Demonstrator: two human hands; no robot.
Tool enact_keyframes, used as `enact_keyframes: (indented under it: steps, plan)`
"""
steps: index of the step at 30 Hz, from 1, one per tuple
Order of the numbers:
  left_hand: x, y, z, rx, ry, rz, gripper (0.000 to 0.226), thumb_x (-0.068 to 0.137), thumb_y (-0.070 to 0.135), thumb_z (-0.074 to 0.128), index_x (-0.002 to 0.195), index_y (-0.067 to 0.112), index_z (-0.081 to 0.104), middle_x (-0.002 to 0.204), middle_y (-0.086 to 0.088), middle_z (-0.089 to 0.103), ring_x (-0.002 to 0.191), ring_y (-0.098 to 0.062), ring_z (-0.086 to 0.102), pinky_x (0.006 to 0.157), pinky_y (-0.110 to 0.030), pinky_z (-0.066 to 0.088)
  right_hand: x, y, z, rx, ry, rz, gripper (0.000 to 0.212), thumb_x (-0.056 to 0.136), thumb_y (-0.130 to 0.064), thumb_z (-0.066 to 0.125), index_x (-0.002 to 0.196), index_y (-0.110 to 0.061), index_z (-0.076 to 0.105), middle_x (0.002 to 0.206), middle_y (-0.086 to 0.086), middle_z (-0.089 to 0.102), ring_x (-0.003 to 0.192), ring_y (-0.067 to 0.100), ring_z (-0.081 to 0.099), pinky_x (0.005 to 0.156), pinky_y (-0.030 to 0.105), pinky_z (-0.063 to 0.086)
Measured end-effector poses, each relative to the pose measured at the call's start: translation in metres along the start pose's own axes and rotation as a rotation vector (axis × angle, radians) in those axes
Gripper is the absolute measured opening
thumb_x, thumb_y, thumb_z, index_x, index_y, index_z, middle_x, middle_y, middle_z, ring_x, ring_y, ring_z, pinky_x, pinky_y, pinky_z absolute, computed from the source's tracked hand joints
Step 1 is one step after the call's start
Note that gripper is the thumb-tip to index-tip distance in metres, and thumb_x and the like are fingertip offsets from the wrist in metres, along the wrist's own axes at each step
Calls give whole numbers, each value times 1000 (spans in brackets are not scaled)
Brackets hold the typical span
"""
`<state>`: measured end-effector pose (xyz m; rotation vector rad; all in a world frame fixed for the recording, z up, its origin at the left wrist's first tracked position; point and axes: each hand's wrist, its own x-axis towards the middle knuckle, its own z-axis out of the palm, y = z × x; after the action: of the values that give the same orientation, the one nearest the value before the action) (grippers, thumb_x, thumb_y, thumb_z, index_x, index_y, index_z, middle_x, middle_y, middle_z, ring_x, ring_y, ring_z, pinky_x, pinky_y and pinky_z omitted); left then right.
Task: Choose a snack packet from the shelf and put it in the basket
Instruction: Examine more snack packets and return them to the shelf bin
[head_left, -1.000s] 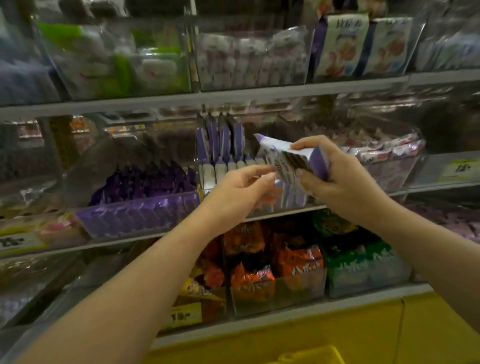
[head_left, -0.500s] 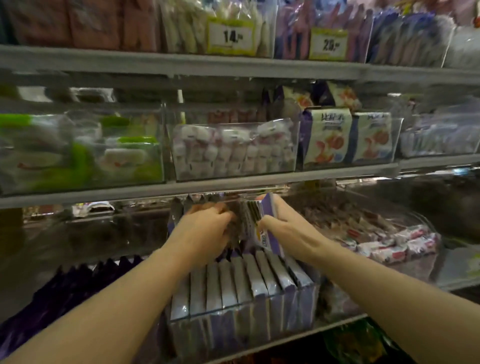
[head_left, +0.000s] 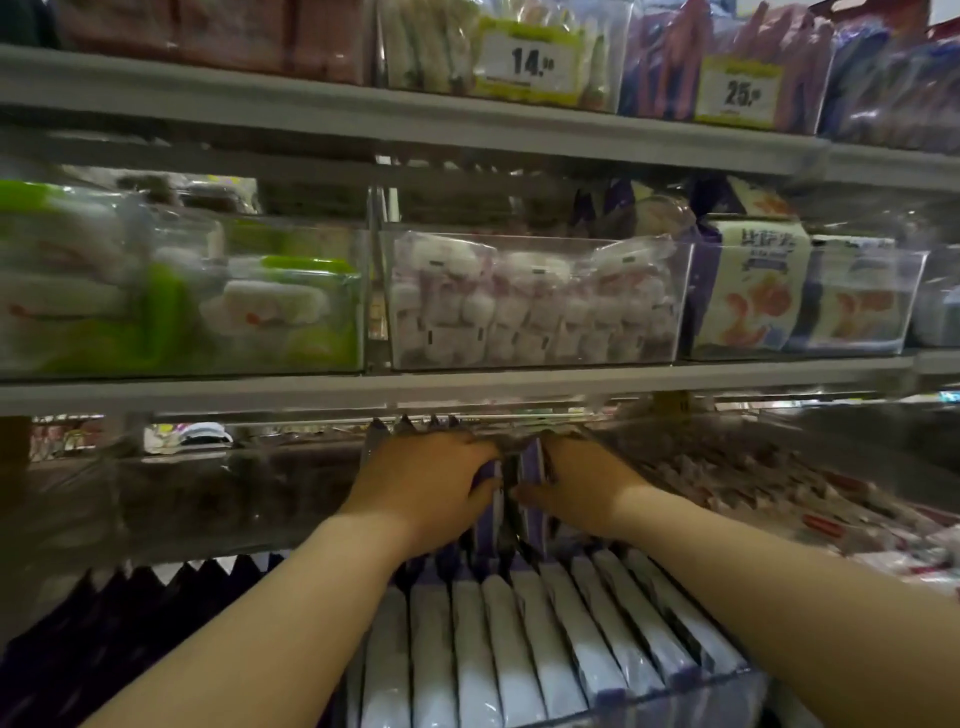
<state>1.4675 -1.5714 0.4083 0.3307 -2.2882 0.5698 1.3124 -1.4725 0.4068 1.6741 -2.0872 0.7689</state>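
- Green-and-white packs fill a clear bin at the middle left of the frame.
- Dark purple packets with zigzag tops stand in the lower left.
- The left forearm rises from the bottom left toward the centre. The left hand lies back upward, its fingers curled down over the tops of the rearmost packs in the row of packets, hooked on them.
- That row of white-and-purple packs stands on edge in a clear bin at the lower centre, on the lowest shelf in view.
- The snack packet, purple-edged, stands upright at the far end of this row, in the centre of the frame between the two hands.
- A bin of white and pink sweets sits on the shelf above, mid-frame.
- The right forearm comes in from the lower right. The right hand is back upward, with the thumb pointing left and low and the fingers over the snack packet's top, pinching it.
- Yellow price tags reading 14 and 25 hang at the upper centre and upper right.
- Blue-and-white bags stand at the middle right.
- Small pink-and-white wrapped packs lie just right of the right hand.
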Motion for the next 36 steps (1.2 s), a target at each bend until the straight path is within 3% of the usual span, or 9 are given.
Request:
enact_keyframes:
  steps: [2, 5, 10, 16, 20, 23, 28, 32, 36]
  plan:
    - [0, 1, 0, 10, 2, -9, 8, 93, 44, 43, 87, 38, 44, 105, 8, 61, 94, -19, 60, 66, -30, 30, 2, 0, 5, -37, 26, -34, 51, 88, -39, 64, 134, -22, 49, 131, 2, 57, 118, 21, 54, 99, 29, 43]
    - [-2, 2, -1, 14, -9, -37, 17, 95, 43, 41, 103, 35, 54, 112, 8, 61, 98, -19, 59, 70, -31, 34, -2, -2, 8, -162, -9, -74, 47, 90, -41, 60, 133, -23, 51, 130, 2, 59, 114, 18, 55, 87, 21, 37]
    - [-3, 3, -1, -9, 10, -30, 22, 98, 41, 38, 112, 35, 54, 116, 9, 60, 100, -16, 57, 73, -30, 33, -6, 0, 0, -278, -134, -84, 32, 96, -36, 51, 120, -16, 61, 121, 6, 62, 90, 12, 50, 76, 20, 33]
    - [-2, 4, -1, -2, 11, -40, 24, 98, 42, 37, 115, 38, 54, 118, 12, 59, 102, -12, 57, 72, -27, 34, -3, 7, 24, -297, -103, -3, 31, 94, -36, 52, 115, -16, 64, 116, 9, 65, 106, 27, 61, 93, 42, 50]
    - [-3, 5, -2, 63, 11, -40, 25, 98, 42, 34, 114, 36, 53, 117, 12, 59, 101, -13, 56, 73, -28, 32, -3, 9, 19, -256, -254, -47, 27, 96, -27, 49, 110, -12, 67, 116, 11, 65, 108, 29, 59, 95, 41, 48]
    - [-1, 8, 0, 147, 27, -16, 30, 100, 39, 32, 123, 34, 51, 127, 8, 55, 113, -17, 51, 87, -32, 32, -1, 13, 11, -211, -391, -65, 27, 96, -23, 48, 112, -12, 67, 114, 8, 65, 106, 27, 59, 95, 38, 47]
    - [5, 15, 2, 350, -62, 225, 35, 94, 27, 41, 128, 26, 50, 131, -1, 51, 123, -26, 45, 109, -42, 23, -2, 19, -8, 356, -134, 69, 44, 87, 4, 50, 127, -10, 60, 125, 7, 63, 115, 22, 57, 99, 34, 48]
    - [16, 30, 5, 436, -152, 293, 36, 93, 26, 41, 127, 23, 50, 127, -4, 53, 121, -29, 46, 115, -47, 8, 1, 33, -6, 273, -130, 201, 40, 88, -1, 45, 123, -11, 61, 119, 13, 64, 109, 29, 60, 94, 38, 51]
    - [26, 48, 20, 310, -193, 255, 40, 96, 37, 36, 133, 29, 48, 136, 3, 53, 132, -26, 42, 115, -41, 13, 5, 41, -5, 114, -162, 183, 32, 93, -14, 52, 123, -12, 62, 123, 10, 63, 112, 25, 58, 99, 35, 48]
